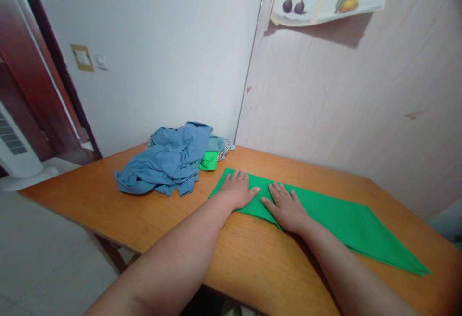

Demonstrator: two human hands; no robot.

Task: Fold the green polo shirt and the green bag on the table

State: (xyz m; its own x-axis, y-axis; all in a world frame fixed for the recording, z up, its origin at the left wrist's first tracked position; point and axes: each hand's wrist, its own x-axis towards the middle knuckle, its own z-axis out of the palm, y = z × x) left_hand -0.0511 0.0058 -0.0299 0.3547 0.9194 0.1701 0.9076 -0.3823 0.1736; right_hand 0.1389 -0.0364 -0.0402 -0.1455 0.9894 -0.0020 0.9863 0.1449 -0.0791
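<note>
A green cloth [335, 215], folded into a long flat strip, lies across the table and tapers to a point at its right end. My left hand [238, 191] rests flat on the strip near its left end, fingers spread. Just to the right, my right hand [287, 208] also presses flat on the cloth with its fingers apart. Neither hand grips the fabric. Under my palms and wrists, part of the near edge is hidden.
Left of the cloth, a crumpled blue garment [169, 157] tops a pile with a bright green piece [208, 160] and a striped one [226, 147]. The wooden table [249, 253] meets the wall behind. A white tower-shaped appliance [16, 143] stands at the far left.
</note>
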